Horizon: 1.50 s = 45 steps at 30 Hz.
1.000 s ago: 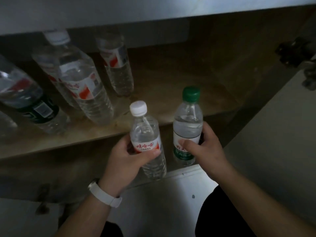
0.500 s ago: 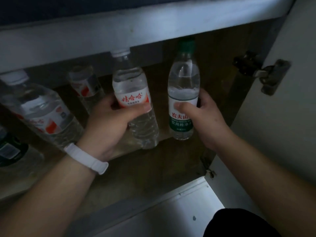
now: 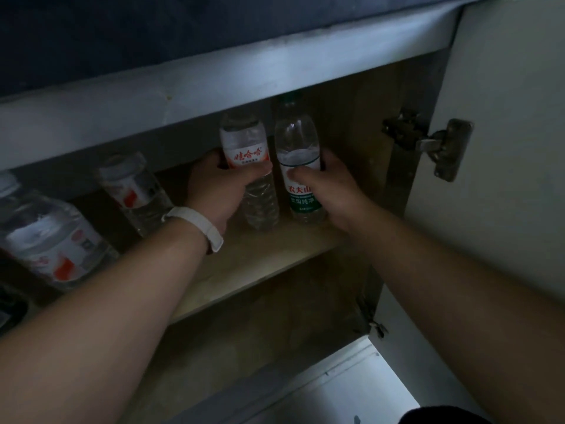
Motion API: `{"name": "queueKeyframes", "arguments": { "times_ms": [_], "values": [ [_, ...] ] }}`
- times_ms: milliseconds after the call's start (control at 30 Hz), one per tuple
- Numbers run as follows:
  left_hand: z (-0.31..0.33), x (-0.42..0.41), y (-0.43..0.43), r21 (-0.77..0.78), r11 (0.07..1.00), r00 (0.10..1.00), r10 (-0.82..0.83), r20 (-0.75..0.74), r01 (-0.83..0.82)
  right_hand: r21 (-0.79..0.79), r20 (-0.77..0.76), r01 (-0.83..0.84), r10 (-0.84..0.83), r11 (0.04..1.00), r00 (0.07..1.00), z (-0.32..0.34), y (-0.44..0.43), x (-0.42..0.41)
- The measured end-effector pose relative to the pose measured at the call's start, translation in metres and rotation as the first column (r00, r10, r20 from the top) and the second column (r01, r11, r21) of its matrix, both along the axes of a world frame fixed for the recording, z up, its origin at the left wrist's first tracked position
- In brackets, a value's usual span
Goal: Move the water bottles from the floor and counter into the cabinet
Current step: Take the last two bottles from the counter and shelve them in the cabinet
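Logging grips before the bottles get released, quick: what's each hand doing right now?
Left hand: closed around the red-label bottle.
Right hand: closed around the green-label bottle.

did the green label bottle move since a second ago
Yes. The green label bottle, in the right hand, went from in front of the shelf edge to deep above it.

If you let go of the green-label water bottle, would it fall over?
Probably not. The green-label water bottle looks nearly full, so it is likely bottom-heavy and stands steadily on the flat cabinet shelf. It is tall and narrow, though, so a sideways bump from the right hand might tip it.
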State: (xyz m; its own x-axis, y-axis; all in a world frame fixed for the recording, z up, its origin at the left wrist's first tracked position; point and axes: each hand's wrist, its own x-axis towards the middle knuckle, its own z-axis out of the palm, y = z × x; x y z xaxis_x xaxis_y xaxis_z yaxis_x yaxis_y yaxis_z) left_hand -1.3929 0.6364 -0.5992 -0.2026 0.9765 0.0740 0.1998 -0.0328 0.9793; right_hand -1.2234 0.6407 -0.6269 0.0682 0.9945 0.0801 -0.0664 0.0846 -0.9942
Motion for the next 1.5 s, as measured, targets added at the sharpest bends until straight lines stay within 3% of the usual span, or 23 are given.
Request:
{"name": "queueKeyframes", "arguments": {
  "times_ms": [467, 567, 633, 733, 867, 1033, 1500],
  "values": [
    [-0.030, 0.007, 0.025, 0.020, 0.997, 0.996, 0.070, 0.050, -0.072, 0.075, -0.023, 0.082, -0.081, 0.994, 0.996, -0.023, 0.027, 0.004],
    [-0.042, 0.008, 0.013, 0.042, 0.997, 0.997, 0.071, -0.020, -0.070, 0.077, 0.157, 0.126, -0.137, 0.989, 0.978, -0.046, 0.021, -0.001],
    [-0.054, 0.009, 0.008, 0.038, 0.996, 0.994, 0.079, -0.073, -0.076, 0.110, 0.310, 0.222, -0.246, 0.969, 0.919, -0.058, 0.019, -0.003],
    [-0.065, 0.012, 0.006, 0.022, 0.996, 0.991, 0.093, -0.098, -0.091, 0.156, 0.379, 0.295, -0.333, 0.943, 0.863, -0.059, 0.022, -0.001],
    [-0.069, 0.016, 0.010, 0.019, 0.996, 0.987, 0.093, -0.129, -0.092, 0.184, 0.413, 0.275, -0.328, 0.944, 0.850, -0.059, 0.029, 0.004],
    [-0.069, 0.021, 0.012, 0.013, 0.996, 0.988, 0.089, -0.128, -0.089, 0.218, 0.342, 0.244, -0.308, 0.945, 0.888, -0.056, 0.030, 0.012],
    [-0.063, 0.037, 0.009, 0.013, 0.999, 0.989, 0.053, -0.136, -0.051, 0.186, 0.389, 0.239, -0.295, 0.953, 0.873, -0.058, 0.035, 0.012]
  ]
}}
